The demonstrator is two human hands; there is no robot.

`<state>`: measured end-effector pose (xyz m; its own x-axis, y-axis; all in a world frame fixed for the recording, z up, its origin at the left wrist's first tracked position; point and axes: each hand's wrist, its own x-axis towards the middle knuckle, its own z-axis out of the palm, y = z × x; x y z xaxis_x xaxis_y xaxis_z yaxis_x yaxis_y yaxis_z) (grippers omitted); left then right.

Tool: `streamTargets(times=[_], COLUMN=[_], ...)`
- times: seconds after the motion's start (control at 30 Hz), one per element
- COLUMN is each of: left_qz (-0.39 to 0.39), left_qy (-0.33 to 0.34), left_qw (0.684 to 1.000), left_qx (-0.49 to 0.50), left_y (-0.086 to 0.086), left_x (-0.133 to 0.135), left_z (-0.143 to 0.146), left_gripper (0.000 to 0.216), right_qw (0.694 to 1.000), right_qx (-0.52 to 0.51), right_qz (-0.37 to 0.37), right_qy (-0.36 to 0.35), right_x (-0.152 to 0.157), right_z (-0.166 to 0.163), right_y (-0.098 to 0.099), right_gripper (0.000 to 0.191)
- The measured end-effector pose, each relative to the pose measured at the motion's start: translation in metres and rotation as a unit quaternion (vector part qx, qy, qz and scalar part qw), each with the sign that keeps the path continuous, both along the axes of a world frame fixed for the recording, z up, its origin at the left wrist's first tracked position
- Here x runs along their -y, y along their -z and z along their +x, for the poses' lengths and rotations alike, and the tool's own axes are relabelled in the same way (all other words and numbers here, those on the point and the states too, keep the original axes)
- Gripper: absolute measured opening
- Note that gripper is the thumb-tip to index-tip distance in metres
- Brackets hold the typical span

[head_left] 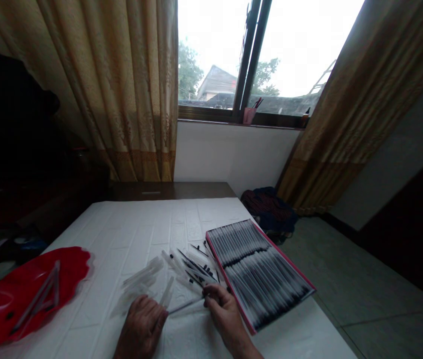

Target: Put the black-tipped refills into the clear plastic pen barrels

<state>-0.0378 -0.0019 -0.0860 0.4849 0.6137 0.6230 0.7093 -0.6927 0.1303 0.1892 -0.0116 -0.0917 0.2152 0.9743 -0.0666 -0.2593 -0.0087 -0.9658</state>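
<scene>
A slim, pale pen (186, 304) stretches between my hands over the white table. My left hand (142, 324) is closed around its left end, and the fingertips of my right hand (220, 309) pinch the other end. Just beyond lies a loose pile of dark-tipped pen parts (198, 267), with small black caps among them. Clear plastic pen barrels (144, 274) are heaped past my left hand, partly hidden by it. Right of my right hand, a red-edged box (259, 271) holds rows of pens with dark ends.
A red scalloped plate (72, 259) with a few pen pieces in it stands at the table's left. The white table cover (102, 224) has a brick pattern. Dark clothing (271, 204) lies beyond the right corner. A pink cup (249, 115) of pens stands on the windowsill.
</scene>
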Motion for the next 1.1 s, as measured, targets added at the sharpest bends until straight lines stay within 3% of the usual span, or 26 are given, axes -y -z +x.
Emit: streamTargets(times=[0.33,0.77,0.93,1.1], left_qz=[0.043,-0.025,-0.026,-0.005], left_qy=[-0.021,-0.022,-0.023,-0.02], left_qw=[0.997,0.998,0.996,0.996], left_qx=[0.053,0.053,0.079,0.09], left_y=[0.007,0.006,0.011,0.011], left_x=[-0.003,-0.003,-0.003,-0.003], left_z=[-0.004,-0.004,-0.007,-0.007], left_gripper=[0.014,0.036,0.026,0.017], right_qw=[0.996,0.997,0.997,0.997], right_qx=[-0.067,-0.047,-0.036,-0.033], right_qz=[-0.044,-0.023,-0.044,-0.034], right_qy=[0.051,0.05,0.056,0.067], right_x=[-0.003,-0.001,-0.003,-0.003], right_z=[0.001,-0.001,0.0,-0.002], right_y=[0.01,0.008,0.015,0.009], right_gripper=[0.03,0.025,0.028,0.029])
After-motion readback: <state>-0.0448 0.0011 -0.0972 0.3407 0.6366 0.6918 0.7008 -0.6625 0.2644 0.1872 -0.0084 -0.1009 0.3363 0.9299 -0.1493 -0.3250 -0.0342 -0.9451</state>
